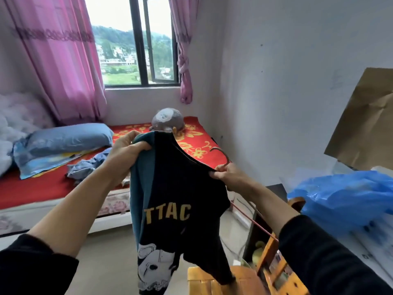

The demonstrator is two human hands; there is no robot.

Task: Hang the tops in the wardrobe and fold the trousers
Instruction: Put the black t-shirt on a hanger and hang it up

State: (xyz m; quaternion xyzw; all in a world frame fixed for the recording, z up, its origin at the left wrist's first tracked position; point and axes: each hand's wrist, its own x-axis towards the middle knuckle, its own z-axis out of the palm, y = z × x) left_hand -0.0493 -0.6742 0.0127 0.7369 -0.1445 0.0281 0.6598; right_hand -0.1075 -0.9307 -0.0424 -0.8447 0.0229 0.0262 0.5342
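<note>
A black top (180,194) with yellow letters and a teal side panel hangs in front of me over the floor. My left hand (125,154) grips its bunched upper left edge. My right hand (231,177) pinches the neckline on the right and holds a hanger there. The hanger's hook (221,153) sticks up above my right hand, and its other end (174,130) pokes out at the top of the shirt. A crumpled blue-grey garment (85,167) lies on the bed. No wardrobe is in view.
The bed with a red flowered cover (38,186) stands ahead on the left, with a blue pillow (68,137) and a grey plush toy (168,120). A wooden chair (265,271) is low on the right. A blue plastic bag (344,196) and cardboard (370,124) lie on the right.
</note>
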